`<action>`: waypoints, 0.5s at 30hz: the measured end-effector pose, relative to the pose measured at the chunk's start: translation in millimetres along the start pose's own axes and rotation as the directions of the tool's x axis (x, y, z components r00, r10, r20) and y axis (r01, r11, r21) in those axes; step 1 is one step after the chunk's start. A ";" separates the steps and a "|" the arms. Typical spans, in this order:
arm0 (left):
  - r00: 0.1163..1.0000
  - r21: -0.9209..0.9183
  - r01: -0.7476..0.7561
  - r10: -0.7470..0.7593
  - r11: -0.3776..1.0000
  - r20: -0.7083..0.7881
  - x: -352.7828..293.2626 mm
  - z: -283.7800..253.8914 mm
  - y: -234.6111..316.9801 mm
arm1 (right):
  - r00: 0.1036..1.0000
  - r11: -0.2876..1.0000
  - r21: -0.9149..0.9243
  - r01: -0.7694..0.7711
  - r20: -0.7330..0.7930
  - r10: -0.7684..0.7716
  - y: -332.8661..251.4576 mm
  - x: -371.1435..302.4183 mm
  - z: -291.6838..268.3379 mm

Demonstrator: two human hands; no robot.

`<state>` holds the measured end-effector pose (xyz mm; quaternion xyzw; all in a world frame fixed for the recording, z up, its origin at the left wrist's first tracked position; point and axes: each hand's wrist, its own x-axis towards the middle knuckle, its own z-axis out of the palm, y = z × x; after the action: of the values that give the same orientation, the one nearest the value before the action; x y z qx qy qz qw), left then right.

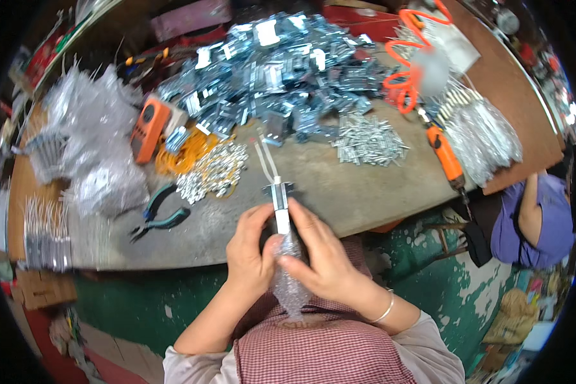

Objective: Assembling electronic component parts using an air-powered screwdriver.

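Both hands grip one long, narrow part [281, 221], held at the table's front edge with its two white wire leads [265, 159] pointing away from me. A small metal bracket sits across its far end, and clear bubble wrap [291, 294] covers its near end and hangs toward my lap. My left hand [251, 246] closes on it from the left, thumb pressed to the wrap. From the right, my right hand [320, 256] holds it between thumb and fingers. What the part is inside the wrap cannot be made out.
A large heap of shiny metal brackets [269, 70] fills the far table. Screws [368, 139], white ceramic pieces [212, 171], rubber bands [189, 150], pliers [160, 214] and an orange radio-like box [150, 128] surround the work spot. An orange power screwdriver [445, 153] lies right; another person [534, 221] sits beyond.
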<state>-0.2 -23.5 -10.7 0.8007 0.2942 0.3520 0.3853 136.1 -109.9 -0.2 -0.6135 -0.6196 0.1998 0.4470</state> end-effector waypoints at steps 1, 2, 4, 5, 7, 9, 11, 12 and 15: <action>1.000 0.010 -0.006 0.006 1.000 -0.012 -1.8 -3.2 -1.0 | 0.999 0.999 0.046 -0.013 0.048 0.011 2.0 -0.9 -1.4; 1.000 0.013 -0.020 0.020 1.000 -0.016 -2.7 -5.5 -3.0 | 0.998 0.997 0.078 -0.027 0.052 0.023 1.5 -1.1 -3.6; 0.999 0.031 -0.016 0.017 0.999 -0.033 -5.2 -7.7 -7.0 | 0.997 0.999 -0.054 0.011 0.080 -0.007 8.6 0.3 -21.0; 0.999 0.042 -0.021 0.022 0.999 -0.035 -6.5 -8.8 -9.0 | 1.000 0.992 -0.128 -0.022 0.004 0.023 10.9 1.4 -34.1; 0.999 0.034 -0.033 0.034 0.999 -0.033 -4.2 -8.9 -8.6 | 0.978 0.958 -0.261 -0.118 -0.196 0.067 33.4 -0.4 -73.0; 0.999 0.050 -0.030 0.031 0.998 -0.023 -2.3 -7.0 -7.7 | 0.902 0.874 -0.404 -0.271 -0.424 0.083 70.0 -7.4 -129.1; 0.999 0.057 -0.037 0.038 0.998 -0.019 1.1 -1.7 -11.5 | 0.827 0.761 -0.509 -0.402 -0.559 0.062 93.9 -13.2 -179.5; 0.997 0.063 -0.058 0.061 0.996 -0.037 1.6 2.1 -13.7 | 0.835 0.617 -0.628 -0.474 -0.542 0.090 104.2 -19.2 -201.7; 0.999 0.054 -0.037 0.039 0.998 -0.029 3.4 5.5 -12.2 | 0.780 0.599 -0.528 -0.602 -0.550 0.299 119.3 -29.0 -232.4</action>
<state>3.7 -16.8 -22.1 0.8108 0.2940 0.3633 0.3525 386.8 -187.1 16.9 -0.8988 -0.3600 -0.0640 0.2416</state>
